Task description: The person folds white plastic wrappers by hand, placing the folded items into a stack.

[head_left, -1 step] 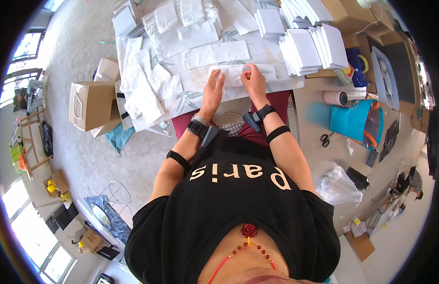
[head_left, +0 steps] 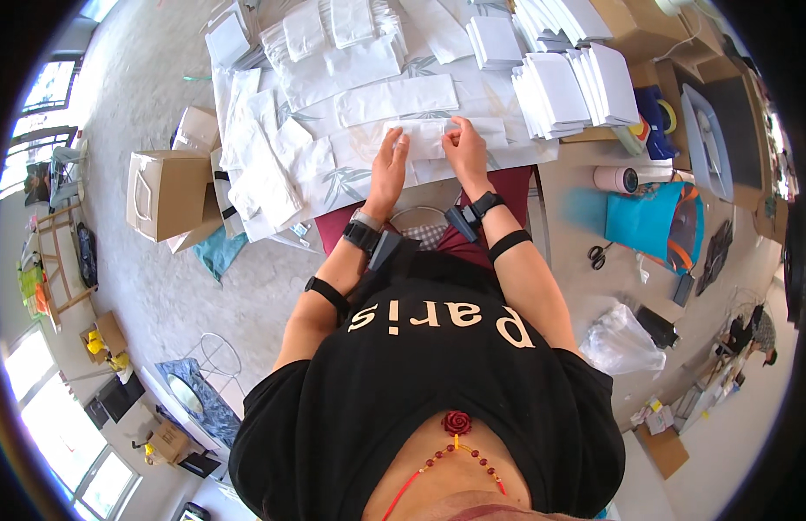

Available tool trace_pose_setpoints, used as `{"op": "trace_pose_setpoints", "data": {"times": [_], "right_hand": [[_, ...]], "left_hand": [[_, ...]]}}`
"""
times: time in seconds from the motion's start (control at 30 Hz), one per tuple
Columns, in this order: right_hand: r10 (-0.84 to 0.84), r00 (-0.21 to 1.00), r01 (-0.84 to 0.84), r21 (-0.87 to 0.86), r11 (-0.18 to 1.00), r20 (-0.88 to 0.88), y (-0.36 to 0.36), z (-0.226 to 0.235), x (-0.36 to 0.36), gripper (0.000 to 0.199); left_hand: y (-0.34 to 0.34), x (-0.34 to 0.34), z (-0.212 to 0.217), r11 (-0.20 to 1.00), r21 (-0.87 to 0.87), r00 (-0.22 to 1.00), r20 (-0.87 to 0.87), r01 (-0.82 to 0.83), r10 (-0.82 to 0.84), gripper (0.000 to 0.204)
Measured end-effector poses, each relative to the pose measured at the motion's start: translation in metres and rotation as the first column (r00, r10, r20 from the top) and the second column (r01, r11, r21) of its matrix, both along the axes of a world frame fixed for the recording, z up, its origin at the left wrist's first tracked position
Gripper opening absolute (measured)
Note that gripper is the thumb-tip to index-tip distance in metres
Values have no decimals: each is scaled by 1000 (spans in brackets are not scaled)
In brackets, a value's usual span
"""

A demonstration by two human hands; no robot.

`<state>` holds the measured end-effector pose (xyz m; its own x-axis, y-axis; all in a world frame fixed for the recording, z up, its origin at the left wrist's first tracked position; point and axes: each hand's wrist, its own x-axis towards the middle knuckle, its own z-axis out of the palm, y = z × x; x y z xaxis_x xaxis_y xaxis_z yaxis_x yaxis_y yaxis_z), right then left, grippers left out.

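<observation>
A flat, folded white plastic bag lies at the near edge of the table between my hands. My left hand rests at its left end, fingers stretched out and slightly bent. At the right end my right hand has its fingers curled in, pinching the bag's edge as far as it shows. Just beyond lies another long flat white bag. More white bags are heaped loosely to the left, and others lie layered at the far side.
Stacks of folded white packets stand at the table's right. Beside the table are an open carton, a pink cup, a turquoise bag and black scissors. Cardboard boxes stand at the left.
</observation>
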<state>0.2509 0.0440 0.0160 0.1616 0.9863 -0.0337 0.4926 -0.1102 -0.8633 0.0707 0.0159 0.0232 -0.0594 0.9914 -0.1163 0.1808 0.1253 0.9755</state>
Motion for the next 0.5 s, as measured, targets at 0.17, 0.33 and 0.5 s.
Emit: {"op": "trace_pose_setpoints", "data": {"times": [0.17,0.33,0.5], "right_hand": [[-7,999,4,49,999,54,1,-7,-3,41],[24,993,-36,103,994,114,2,-12,-1,40],[43,992,-55,104,993,121,5,-12,-2,38]], "left_hand": [[2,-13,4,992,-92,989,115,-81,91,48],[0,-21,6,971,6,964,-118,-241,240,35],[-2,-25,-1,929,366,852,-502,51,151,39]]}}
